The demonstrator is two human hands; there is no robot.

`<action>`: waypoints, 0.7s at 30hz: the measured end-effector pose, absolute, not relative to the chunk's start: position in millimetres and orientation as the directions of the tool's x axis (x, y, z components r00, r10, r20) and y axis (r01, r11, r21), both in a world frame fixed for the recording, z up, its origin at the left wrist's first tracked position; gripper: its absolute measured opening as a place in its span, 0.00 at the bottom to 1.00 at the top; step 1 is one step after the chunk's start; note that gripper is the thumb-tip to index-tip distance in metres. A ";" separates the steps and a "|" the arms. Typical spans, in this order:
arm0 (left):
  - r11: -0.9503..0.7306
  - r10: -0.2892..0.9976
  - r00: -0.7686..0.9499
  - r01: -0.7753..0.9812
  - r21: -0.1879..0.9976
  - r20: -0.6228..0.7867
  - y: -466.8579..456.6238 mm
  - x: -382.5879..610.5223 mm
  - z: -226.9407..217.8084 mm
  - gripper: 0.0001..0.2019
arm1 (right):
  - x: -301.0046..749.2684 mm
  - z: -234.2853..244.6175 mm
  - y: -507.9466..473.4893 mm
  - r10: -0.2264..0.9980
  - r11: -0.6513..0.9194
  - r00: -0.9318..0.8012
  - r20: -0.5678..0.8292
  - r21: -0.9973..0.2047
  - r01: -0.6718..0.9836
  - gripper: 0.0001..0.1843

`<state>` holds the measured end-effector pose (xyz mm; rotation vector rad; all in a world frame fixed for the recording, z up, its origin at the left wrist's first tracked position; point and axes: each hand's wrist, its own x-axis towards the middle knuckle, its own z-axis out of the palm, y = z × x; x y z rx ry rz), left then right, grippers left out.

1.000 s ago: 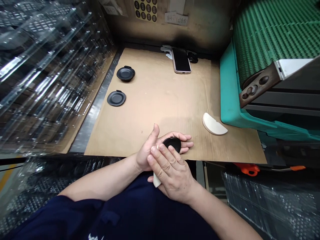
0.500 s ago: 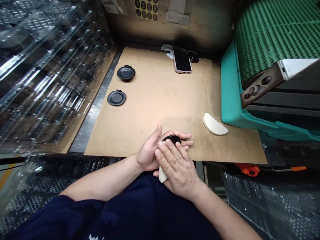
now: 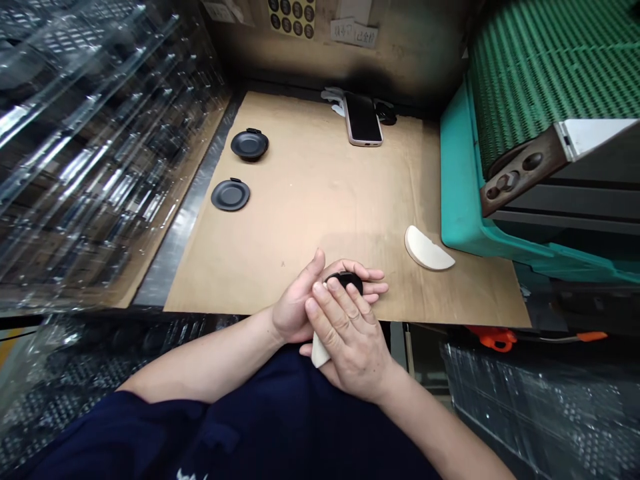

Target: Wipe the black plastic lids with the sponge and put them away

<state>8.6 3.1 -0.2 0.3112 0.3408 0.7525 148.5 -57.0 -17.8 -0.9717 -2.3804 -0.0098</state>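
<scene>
black disc (image 3: 356,281) is in our left hand (image 3: 296,312), lying across the palm and finger bases, near the front edge of the cardboard sheet (image 3: 300,227). we have that hand palm up, fingers extended and thumb raised well apart, so the disc is cradled, not pinched. our right hand (image 3: 353,340) lies over it, palm down, fingers nearly straight and close together, hiding the lower part of the disc. we see a white pad (image 3: 319,357) gripped between right thumb and fingers, one end poking out below the hand; its contact with the disc is covered, so we can't tell how much of it touches. on the sheet we've got two more black pieces on the left: a far dish (image 3: 249,145) and a near dish (image 3: 230,195), well apart from our hands, each with a small tab on its back edge. to our right, a half-round white piece (image 3: 429,250) lies flat, just beside the teal crate (image 3: 456,180). we have a phone (image 3: 364,121) at the back of the sheet, screen dark, with a sticker sheet (image 3: 293,19) and paper labels (image 3: 353,33) on the panel behind. clear trays (image 3: 100,167) stand along our left side.
</scene>
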 end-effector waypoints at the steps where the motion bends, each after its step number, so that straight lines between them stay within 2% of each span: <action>1: 0.689 0.708 0.680 -0.607 0.396 -0.188 3.1 8.3 -0.1 0.33 | 147.8 -17.7 -57.3 0.637 0.742 -0.577 0.511 -0.203 0.639 0.31; 5: 0.668 0.728 0.658 -0.618 0.414 -0.191 3.3 6.7 -1.1 0.31 | 150.7 -20.4 -57.5 0.592 0.779 -0.610 0.526 -0.183 0.599 0.30; 11: 0.639 0.757 0.629 -0.656 0.401 -0.178 2.1 7.8 -4.5 0.15 | 152.9 -21.8 -58.9 0.690 0.690 -0.522 0.502 -0.238 0.683 0.34; 16: 0.633 0.765 0.610 -0.657 0.409 -0.204 3.1 8.3 -2.6 0.15 | 158.1 -22.4 -60.5 0.630 0.745 -0.578 0.518 -0.192 0.640 0.32; 21: 0.668 0.737 0.652 -0.659 0.347 -0.180 4.8 7.3 -1.3 0.19 | 170.9 -21.1 -58.7 0.708 0.661 -0.517 0.482 -0.194 0.725 0.33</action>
